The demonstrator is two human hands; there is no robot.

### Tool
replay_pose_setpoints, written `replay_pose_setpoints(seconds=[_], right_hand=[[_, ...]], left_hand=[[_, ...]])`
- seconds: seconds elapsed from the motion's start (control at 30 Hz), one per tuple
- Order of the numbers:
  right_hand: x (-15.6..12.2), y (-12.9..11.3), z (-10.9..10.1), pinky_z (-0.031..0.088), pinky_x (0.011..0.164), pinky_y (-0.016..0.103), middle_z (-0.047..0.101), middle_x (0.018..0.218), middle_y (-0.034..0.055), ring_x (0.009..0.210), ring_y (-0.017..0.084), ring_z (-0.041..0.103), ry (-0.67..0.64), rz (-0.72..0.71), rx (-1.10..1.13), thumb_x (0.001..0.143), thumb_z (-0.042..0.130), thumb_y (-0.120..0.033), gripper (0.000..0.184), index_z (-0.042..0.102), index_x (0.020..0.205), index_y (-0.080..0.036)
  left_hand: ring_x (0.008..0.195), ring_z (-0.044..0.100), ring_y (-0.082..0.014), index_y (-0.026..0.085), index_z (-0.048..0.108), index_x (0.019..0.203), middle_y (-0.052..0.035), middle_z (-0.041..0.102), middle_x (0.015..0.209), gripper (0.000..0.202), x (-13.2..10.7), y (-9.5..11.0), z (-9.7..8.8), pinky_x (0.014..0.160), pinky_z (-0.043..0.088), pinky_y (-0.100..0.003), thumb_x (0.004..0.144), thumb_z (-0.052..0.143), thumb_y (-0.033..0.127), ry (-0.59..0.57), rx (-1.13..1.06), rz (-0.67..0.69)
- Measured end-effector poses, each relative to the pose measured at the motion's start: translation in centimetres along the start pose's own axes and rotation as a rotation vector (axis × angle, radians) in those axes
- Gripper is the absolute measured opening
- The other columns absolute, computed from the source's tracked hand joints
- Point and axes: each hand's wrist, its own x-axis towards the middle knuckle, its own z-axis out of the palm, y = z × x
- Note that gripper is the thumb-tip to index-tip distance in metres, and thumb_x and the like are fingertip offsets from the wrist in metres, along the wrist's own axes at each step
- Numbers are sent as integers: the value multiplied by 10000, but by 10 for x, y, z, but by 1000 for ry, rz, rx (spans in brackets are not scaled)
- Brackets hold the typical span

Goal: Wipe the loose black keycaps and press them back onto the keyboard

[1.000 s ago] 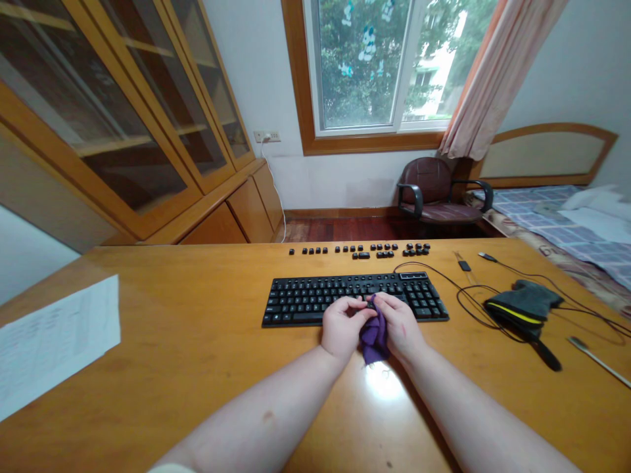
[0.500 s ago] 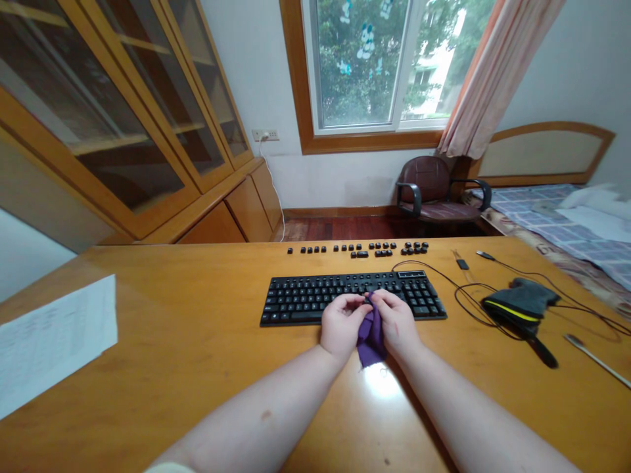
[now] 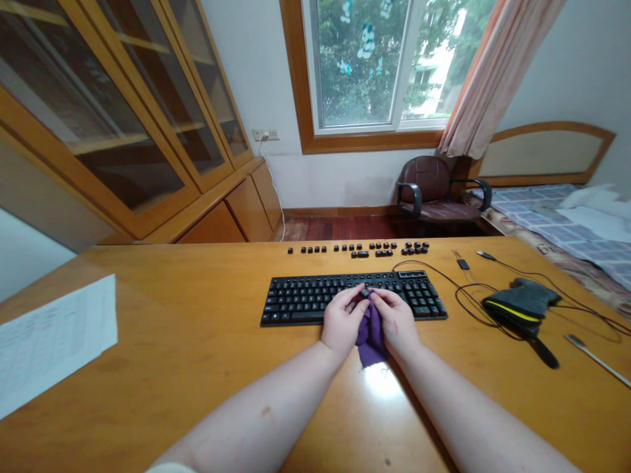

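Observation:
Over the front middle of a black keyboard, both my hands are close together. My left hand pinches a small black keycap between its fingertips. A purple cloth is gripped by my right hand, its fingertips next to the keycap. The cloth hangs down between the hands towards the desk, partly covered by the left thumb. Behind the keyboard, several loose black keycaps lie in broken rows. Some key positions along the keyboard's top show no caps, and my hands hide part of its keys.
Printed paper lies on the desk's left. To the right are the keyboard cable, a small black-ended tool, a grey brush-like thing with a yellow stripe and a thin white-handled brush. A chair stands beyond the desk.
My left fingertips have shifted slightly up and apart from the cloth, and the keycap between them shows more plainly. The right hand and cloth have hardly moved.

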Motion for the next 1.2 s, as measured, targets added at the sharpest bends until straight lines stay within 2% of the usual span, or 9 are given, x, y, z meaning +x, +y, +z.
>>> replay_pose_setpoints(seconds=[0.1, 0.2, 0.3, 0.4, 0.53, 0.77, 0.9, 1.0, 1.2], right_hand=[[0, 1, -2, 462, 794, 356, 692, 847, 61, 817, 206, 610, 30, -15, 6, 662, 683, -406, 265, 688, 815, -189], [0, 0, -5, 443, 840, 350, 673, 905, 61, 875, 200, 593, 71, -122, -18, 718, 632, -410, 244, 683, 823, -195], [0, -3, -5, 419, 882, 335, 654, 949, 51, 939, 197, 575, 6, -195, -67, 684, 674, -352, 172, 688, 765, -201], [-1, -4, -3, 459, 797, 339, 669, 868, 44, 830, 190, 602, -40, -110, -74, 619, 726, -331, 245, 682, 821, -199], [-1, -5, -2, 481, 698, 330, 680, 768, 47, 716, 184, 613, 7, -31, -80, 603, 728, -370, 288, 674, 815, -182], [2, -3, -5, 469, 685, 313, 679, 747, 35, 717, 183, 609, 57, -24, -82, 634, 701, -405, 260, 665, 770, -186], [1, -3, -4, 456, 639, 287, 654, 700, 12, 654, 157, 585, 20, -53, -89, 572, 757, -363, 276, 646, 747, -180], [-1, -9, -4, 458, 661, 294, 659, 700, 22, 670, 163, 588, 13, -49, -165, 594, 744, -346, 231, 659, 721, -172], [-3, -15, -4, 460, 654, 302, 661, 685, 34, 662, 170, 589, 122, -87, -215, 650, 698, -356, 196, 657, 693, -169]], left_hand=[[946, 610, -176, 197, 666, 1004, -75, 644, 1037, 289, 0, -1, 1, 886, 475, -332, 718, 621, 215, 10, 12, 1], [925, 613, -176, 206, 669, 1001, -71, 650, 1010, 278, 0, -2, 0, 870, 485, -337, 729, 610, 206, -14, 79, 40], [936, 613, -180, 210, 672, 988, -70, 654, 1011, 271, -1, -5, 0, 879, 481, -341, 731, 594, 170, -55, 118, 71], [931, 623, -173, 191, 618, 1065, -79, 659, 1012, 353, -2, -7, 1, 877, 483, -333, 728, 561, 102, -65, 58, 48], [906, 630, -161, 182, 543, 1140, -71, 672, 964, 417, -4, -5, 1, 884, 476, -327, 732, 552, 95, -82, 67, 42], [888, 632, -162, 196, 526, 1184, -57, 676, 944, 445, -4, -3, 0, 874, 486, -328, 743, 580, 160, -85, 169, 80], [974, 611, -179, 210, 591, 1110, -62, 651, 1066, 372, -3, -4, -2, 917, 464, -344, 751, 536, 130, -112, 237, 115], [994, 603, -187, 215, 594, 1109, -59, 645, 1086, 378, -4, -5, -3, 932, 455, -359, 748, 531, 122, -120, 278, 139], [943, 621, -166, 211, 523, 1198, -55, 665, 1029, 433, -6, -3, 0, 908, 469, -330, 771, 527, 142, -158, 245, 135]])
